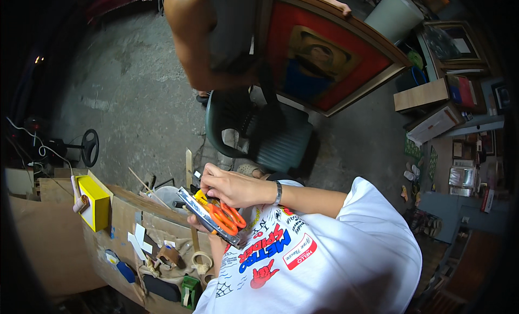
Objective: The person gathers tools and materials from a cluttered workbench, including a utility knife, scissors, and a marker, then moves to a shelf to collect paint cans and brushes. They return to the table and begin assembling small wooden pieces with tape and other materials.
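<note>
Beside workbench [121,208], left fingers [194,221] hold metallic object [233,240]; right fingers [207,180] at yellow piece [201,197]

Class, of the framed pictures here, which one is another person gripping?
The large red-background framed picture, upper centre: its top edge is in the other person's grip, unlike the smaller frames at right.

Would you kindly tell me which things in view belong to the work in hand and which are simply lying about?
Likely in use:
narrow tray, held in the left hand
orange-handled tool, in the tray
yellow piece, by the right hand

Apparently lying about:
yellow box
cream ring
green chair
</note>
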A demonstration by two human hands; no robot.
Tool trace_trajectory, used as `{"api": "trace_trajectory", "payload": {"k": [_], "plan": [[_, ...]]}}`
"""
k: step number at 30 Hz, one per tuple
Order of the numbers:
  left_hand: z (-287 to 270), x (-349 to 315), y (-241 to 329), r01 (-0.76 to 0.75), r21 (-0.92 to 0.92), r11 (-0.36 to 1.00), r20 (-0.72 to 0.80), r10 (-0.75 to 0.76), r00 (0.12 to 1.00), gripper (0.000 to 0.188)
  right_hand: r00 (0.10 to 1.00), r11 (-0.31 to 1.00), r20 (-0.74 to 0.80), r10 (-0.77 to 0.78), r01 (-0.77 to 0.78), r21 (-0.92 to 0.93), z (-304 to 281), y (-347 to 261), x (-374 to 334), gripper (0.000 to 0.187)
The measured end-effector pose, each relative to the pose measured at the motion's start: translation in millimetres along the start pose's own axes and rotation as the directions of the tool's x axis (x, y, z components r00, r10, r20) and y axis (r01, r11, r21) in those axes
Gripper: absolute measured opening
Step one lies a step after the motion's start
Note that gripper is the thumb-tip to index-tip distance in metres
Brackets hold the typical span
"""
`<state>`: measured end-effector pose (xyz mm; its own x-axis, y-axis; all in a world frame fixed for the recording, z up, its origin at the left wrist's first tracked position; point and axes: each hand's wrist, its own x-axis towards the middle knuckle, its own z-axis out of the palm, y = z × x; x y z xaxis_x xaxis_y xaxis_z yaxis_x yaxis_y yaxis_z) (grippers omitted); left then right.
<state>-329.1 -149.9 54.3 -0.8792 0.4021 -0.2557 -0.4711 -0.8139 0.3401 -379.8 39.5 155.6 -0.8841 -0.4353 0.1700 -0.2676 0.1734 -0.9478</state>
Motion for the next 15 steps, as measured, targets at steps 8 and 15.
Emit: {"api": "trace_trajectory", "payload": {"k": [8, 15], "plan": [[3, 1, 9, 0.149, -0.201, 0.968, 0.192, -0.11, 0.975, 0.094, 0.97, 0.977, 0.186, 0.157, -0.18, 0.115, -13, 1, 14, 0.005], [9, 7, 18, 0.261, -0.242, 0.935, 0.309, -0.181, 0.934, 0.082, 0.979, 0.972, 0.166, 0.119, -0.149, 0.18, -16, 19, 25, 0.006]]}}
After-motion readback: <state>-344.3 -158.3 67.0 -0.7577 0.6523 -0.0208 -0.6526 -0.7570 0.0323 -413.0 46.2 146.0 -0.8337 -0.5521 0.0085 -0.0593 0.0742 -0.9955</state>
